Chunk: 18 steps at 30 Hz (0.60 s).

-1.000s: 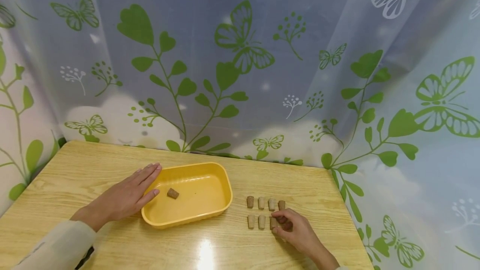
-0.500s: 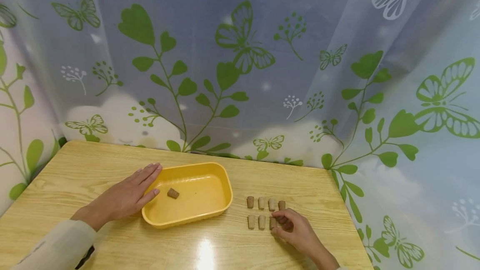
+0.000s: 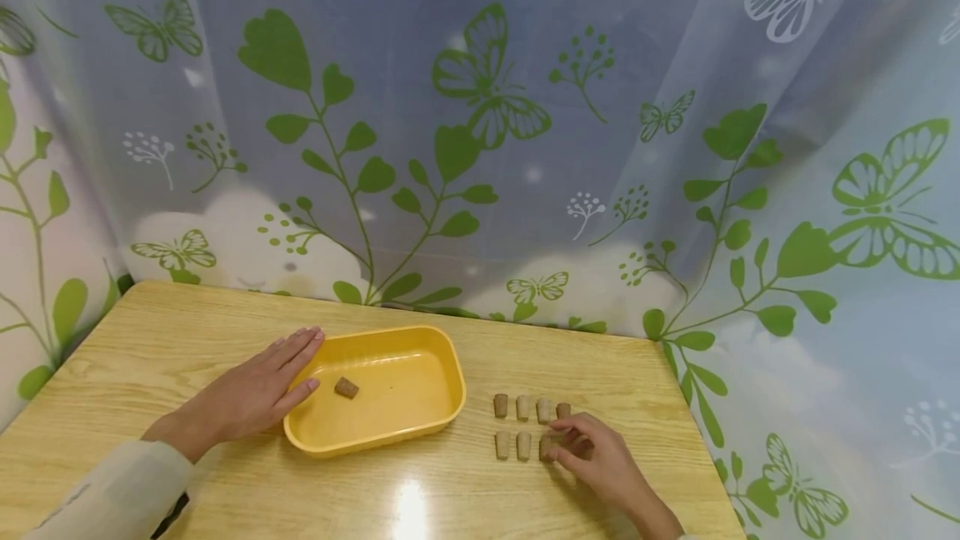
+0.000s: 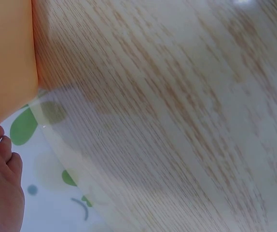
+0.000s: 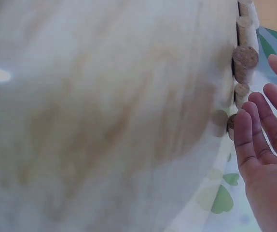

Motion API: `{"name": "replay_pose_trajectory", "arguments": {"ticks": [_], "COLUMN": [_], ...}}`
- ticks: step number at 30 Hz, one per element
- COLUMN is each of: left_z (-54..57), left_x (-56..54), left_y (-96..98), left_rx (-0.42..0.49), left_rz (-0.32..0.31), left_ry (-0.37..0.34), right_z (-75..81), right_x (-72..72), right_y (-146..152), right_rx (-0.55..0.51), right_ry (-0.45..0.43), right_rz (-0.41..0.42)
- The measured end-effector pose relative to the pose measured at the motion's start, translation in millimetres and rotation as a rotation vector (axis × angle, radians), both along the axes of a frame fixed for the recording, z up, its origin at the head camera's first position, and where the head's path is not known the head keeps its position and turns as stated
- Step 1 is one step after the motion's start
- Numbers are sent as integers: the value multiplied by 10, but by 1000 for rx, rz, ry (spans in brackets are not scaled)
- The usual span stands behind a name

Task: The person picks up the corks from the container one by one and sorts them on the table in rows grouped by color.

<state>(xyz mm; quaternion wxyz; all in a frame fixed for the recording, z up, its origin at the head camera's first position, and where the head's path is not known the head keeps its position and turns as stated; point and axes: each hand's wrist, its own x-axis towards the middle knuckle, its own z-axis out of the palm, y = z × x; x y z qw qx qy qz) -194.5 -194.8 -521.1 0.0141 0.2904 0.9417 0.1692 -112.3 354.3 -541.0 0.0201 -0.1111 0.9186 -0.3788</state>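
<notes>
In the head view, my left hand (image 3: 258,386) rests with straight fingers on the left rim of a yellow tray (image 3: 408,386). One brown cork (image 3: 347,387) lies on its side inside that tray. To the right, two rows of small tapered corks lie on the table. My right hand (image 3: 600,461) is beside the dark cork (image 3: 547,448) ending the near row, its fingers loosely bent. In the right wrist view the thumb and fingertips stand apart, with a brown cork (image 5: 245,58) beyond them. The hand partly hides a dark cork (image 3: 563,412) in the far row.
The wooden table (image 3: 315,498) has a bright light reflection near its front. A curtain (image 3: 420,190) with green leaves and butterflies hangs along the back and sides. Light corks (image 3: 523,446) stand between the tray and my right hand.
My right hand has drawn slightly rightward, and its fingers have let go of the dark cork in the near row. My left hand and the tray stay as they were.
</notes>
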Motion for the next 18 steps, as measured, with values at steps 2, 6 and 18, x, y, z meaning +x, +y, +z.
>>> {"name": "replay_pose_trajectory", "arguments": {"ticks": [2, 6, 18], "left_z": [-3, -7, -8], "left_x": [3, 12, -4], "left_y": [3, 3, -3], "left_rx": [1, 5, -10], "left_rz": [-2, 3, 5], "left_ry": [11, 7, -3], "right_z": [20, 56, 150], "right_x": [-16, -54, -151], "right_y": [11, 25, -82], "right_rx": [1, -13, -90], "right_ry": [13, 32, 73], "right_rz": [-2, 6, 50]}}
